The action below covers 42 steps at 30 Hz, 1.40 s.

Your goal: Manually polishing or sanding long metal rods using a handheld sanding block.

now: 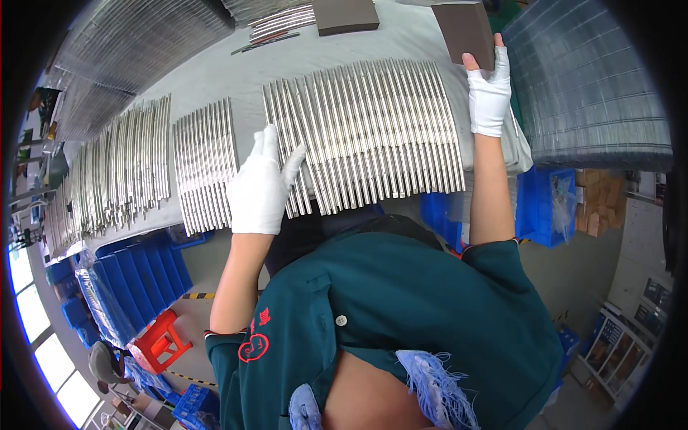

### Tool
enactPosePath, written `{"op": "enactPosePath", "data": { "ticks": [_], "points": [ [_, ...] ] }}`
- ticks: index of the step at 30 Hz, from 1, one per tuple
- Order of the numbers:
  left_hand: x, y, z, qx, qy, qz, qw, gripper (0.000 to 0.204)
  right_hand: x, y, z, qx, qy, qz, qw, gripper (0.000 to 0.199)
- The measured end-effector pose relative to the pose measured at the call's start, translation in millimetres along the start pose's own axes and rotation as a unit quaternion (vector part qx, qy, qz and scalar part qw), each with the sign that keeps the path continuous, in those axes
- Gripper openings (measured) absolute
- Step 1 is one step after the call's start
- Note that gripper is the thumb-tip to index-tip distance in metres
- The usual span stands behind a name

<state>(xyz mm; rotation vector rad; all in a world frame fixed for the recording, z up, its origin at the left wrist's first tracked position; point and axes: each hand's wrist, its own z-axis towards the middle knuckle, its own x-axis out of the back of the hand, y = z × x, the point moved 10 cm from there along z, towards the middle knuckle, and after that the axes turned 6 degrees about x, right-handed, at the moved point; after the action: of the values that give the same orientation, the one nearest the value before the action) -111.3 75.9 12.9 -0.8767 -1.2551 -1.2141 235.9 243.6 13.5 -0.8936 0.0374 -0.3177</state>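
My right hand (490,100), in a white glove with bare fingertips at the thumb and forefinger, grips the near end of a dark brown rectangular block (462,32) at the table's right side. Its other fingers are partly hidden. My left hand (259,183), also white-gloved, rests over the left end of a wide row of shiny metal rods (380,132). Its fingers are stretched out and the thumb stands apart, over the rods. Left of that hand lies a narrower group of metal rods (206,165).
More metal rods (125,161) cover the left of the cloth-covered table (208,75). A second brown block (347,16) lies at the back, beside loose thin rods (265,43). Clear plastic-wrapped stacks (598,93) flank the right. Blue bins (143,279) and a red stool (161,340) stand below.
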Motion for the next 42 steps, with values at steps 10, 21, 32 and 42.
{"op": "enactPosePath", "data": {
  "ticks": [10,21,32,42],
  "points": [
    [-7.4,18.5,8.7,-0.013,-0.016,-0.05,0.999,0.046,-1.4,2.5,3.8,-0.038,0.003,-0.011,0.999,0.067],
    [34.4,-69.9,-28.4,-0.061,0.067,-0.109,0.99,0.071,-24.1,3.3,44.8,0.008,0.001,-0.052,0.999,0.069],
    [24.4,-65.1,-50.1,-0.117,0.004,-0.023,0.993,0.096,-12.4,38.2,41.2,0.004,-0.01,-0.115,0.993,0.071],
    [16.9,-31.7,-53.5,-0.133,-0.059,-0.15,0.978,0.098,-15.7,38.2,40.6,0.003,-0.015,-0.137,0.99,0.07]
  ]
}}
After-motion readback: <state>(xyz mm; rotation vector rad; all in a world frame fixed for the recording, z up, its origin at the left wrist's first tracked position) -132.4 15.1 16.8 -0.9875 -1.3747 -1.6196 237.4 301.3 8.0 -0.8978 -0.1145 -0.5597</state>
